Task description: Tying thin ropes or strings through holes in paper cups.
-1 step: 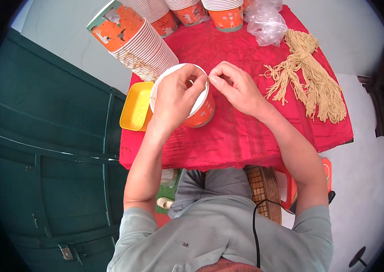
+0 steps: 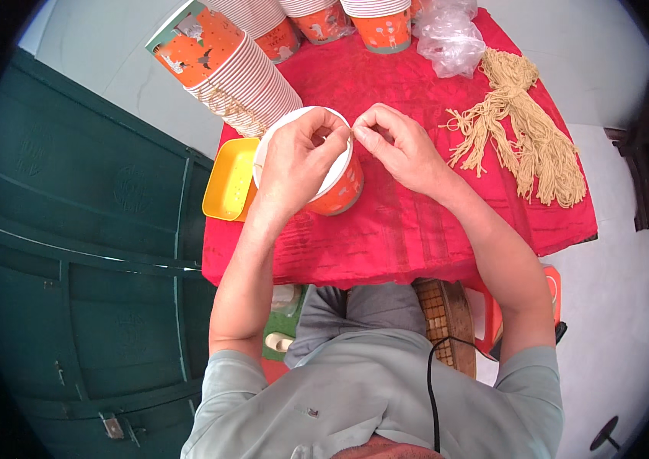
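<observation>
My left hand [image 2: 301, 161] is over the white rim of an orange printed paper bucket [image 2: 344, 193], its thumb and forefinger pinched together. My right hand [image 2: 405, 149] pinches too, at the bucket's far right rim, and the fingertips of both hands almost meet there. Whatever lies between the fingertips is too small to make out. The left hand hides much of the bucket's mouth. A short bit of tan string shows at the bucket's left rim. To the right on the red cloth lies a loose bundle of tan string [image 2: 520, 126].
A yellow plastic tray [image 2: 221, 191] sits left of the bucket. Behind it leans a tall stack of nested orange paper buckets [image 2: 256, 88], with tan string along its side. More stacked buckets [image 2: 382, 30] and a clear plastic bag [image 2: 451, 38] stand at the red-covered table's [image 2: 409, 245] far edge.
</observation>
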Available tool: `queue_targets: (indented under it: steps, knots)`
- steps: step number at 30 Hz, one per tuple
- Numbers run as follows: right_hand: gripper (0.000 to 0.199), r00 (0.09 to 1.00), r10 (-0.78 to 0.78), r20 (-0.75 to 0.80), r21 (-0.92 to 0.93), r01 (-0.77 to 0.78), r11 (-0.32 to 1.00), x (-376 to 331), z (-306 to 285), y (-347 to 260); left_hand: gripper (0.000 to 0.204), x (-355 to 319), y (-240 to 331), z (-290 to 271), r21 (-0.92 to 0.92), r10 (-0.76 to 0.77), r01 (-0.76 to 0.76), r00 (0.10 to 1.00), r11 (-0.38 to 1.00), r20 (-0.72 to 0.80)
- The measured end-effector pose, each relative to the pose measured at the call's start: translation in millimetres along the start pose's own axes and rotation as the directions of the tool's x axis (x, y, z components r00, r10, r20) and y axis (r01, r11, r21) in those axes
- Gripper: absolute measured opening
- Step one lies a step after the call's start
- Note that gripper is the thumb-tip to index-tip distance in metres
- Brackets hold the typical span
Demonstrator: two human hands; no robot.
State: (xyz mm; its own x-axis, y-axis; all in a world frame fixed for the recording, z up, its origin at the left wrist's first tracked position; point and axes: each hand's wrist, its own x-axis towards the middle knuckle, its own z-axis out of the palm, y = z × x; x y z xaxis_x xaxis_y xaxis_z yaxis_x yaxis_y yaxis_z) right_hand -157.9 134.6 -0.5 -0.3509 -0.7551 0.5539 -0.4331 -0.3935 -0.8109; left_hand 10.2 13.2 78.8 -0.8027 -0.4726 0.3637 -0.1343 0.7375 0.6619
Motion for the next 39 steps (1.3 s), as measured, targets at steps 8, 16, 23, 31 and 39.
queue_targets:
  steps: [8, 16, 23, 31, 39]
  knots:
    - [0.019, 0.999, 0.033, -0.002, 0.037, -0.033, 0.999, -1.4, 2.5, 4.1, 0.018, 8.4, -7.5, -11.3, -0.437, -0.286, 0.441, 0.881, 0.784, 0.376]
    - [0.016, 0.991, 0.087, -0.105, 0.199, -0.065, 0.978, 0.0, 1.2, -1.3, 0.022, 10.2, -14.7, -12.7, -0.518, -0.296, 0.476, 0.871, 0.711, 0.393]
    - [0.020, 0.993, 0.100, 0.055, 0.120, -0.106, 0.987, -2.3, 0.2, -3.1, 0.024, 8.1, -16.8, -12.8, -0.516, -0.274, 0.432, 0.894, 0.739, 0.355]
    - [0.018, 0.978, 0.157, 0.135, 0.301, -0.192, 0.934, -1.7, 0.1, -3.2, 0.022, 3.7, -21.5, -5.5, -0.443, -0.203, 0.289, 0.951, 0.849, 0.231]
    - [0.017, 0.966, 0.171, 0.193, 0.276, -0.221, 0.935, -2.1, -0.9, -2.9, 0.021, 2.2, -20.0, -4.0, -0.388, -0.157, 0.206, 0.976, 0.898, 0.154]
